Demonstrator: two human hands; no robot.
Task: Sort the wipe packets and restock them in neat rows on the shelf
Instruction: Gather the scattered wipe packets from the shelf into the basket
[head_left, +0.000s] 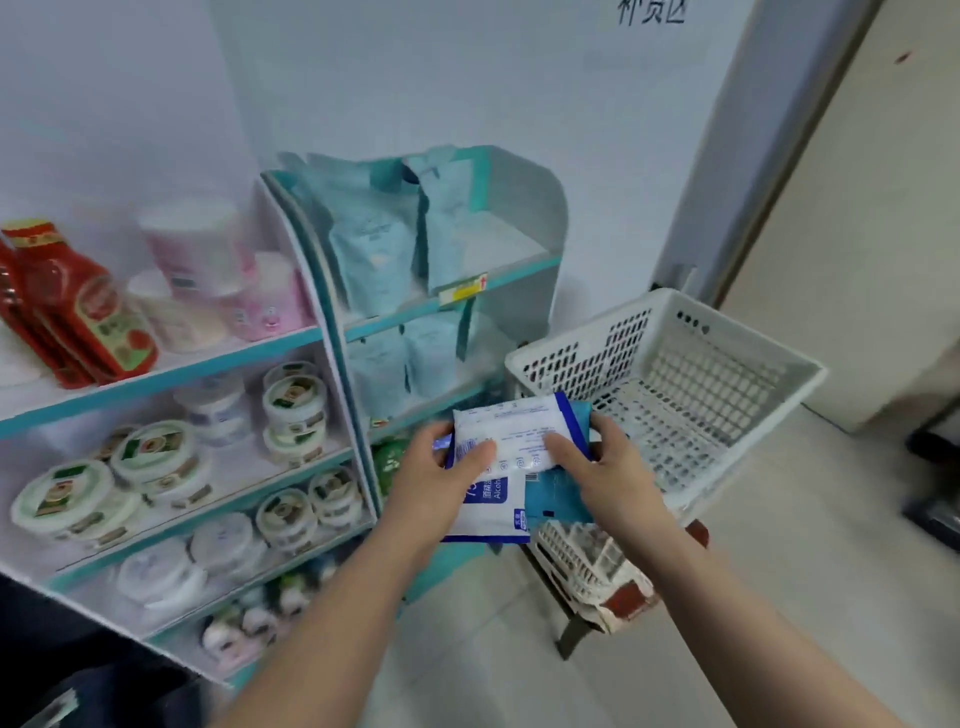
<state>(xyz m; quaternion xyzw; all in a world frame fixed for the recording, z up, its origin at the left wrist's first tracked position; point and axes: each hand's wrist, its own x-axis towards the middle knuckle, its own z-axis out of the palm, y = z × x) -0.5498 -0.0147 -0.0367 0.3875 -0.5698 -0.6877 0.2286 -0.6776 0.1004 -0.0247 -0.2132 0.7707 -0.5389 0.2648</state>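
Observation:
My left hand (441, 480) and my right hand (597, 467) together hold a small stack of wipe packets in front of the narrow shelf unit. On top lies a white packet with blue edges (511, 431), back side up. Under it sit a white and blue alcohol wipe packet (491, 512) and a teal packet (553, 499). My left hand grips the stack's left edge; my right hand grips its right side. Pale blue wipe packets (371, 249) stand on the upper shelf (498, 283), with more pale blue packets (405, 364) one level below.
A white perforated basket (670, 374) sits to the right on a low stool, with another basket (587, 566) beneath it. The wide shelf unit at left holds red pouches (78, 306), pink tubs (208, 270) and round lidded containers (150, 457). A door frame stands at far right.

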